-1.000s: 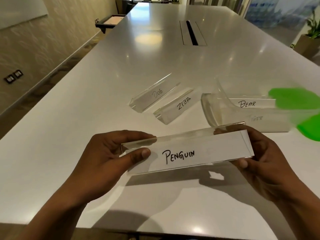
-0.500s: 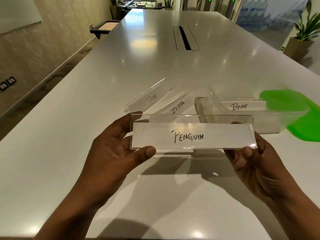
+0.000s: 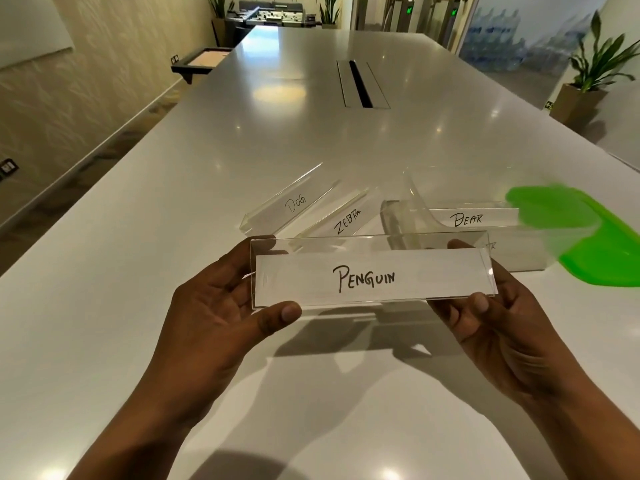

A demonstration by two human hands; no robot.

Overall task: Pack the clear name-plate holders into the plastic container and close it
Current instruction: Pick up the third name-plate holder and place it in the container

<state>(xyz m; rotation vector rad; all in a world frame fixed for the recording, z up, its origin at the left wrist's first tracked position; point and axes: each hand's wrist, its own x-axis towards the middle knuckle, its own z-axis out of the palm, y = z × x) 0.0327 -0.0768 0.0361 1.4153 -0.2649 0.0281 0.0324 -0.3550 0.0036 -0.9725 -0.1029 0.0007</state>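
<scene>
A clear name-plate holder marked PENGUIN (image 3: 370, 271) is held level above the table between both hands. My left hand (image 3: 221, 306) grips its left end with the thumb under the front edge. My right hand (image 3: 491, 317) grips its right end the same way. Behind it stands the clear plastic container (image 3: 391, 220), open, with the BEAR holder (image 3: 467, 218) and another holder inside. The container's green lid (image 3: 595, 244) lies at its right. Two more holders, DOG (image 3: 291, 202) and ZEBRA (image 3: 343, 221), lie on the table left of the container.
The long white table (image 3: 138, 271) runs far ahead, with a cable slot (image 3: 360, 84) in its middle. A black tray (image 3: 204, 62) sticks out from the left wall. A potted plant (image 3: 588, 81) stands at the right.
Both hands have lifted the PENGUIN holder, turned it level and carried it forward toward the container. Nothing else on the table has moved.
</scene>
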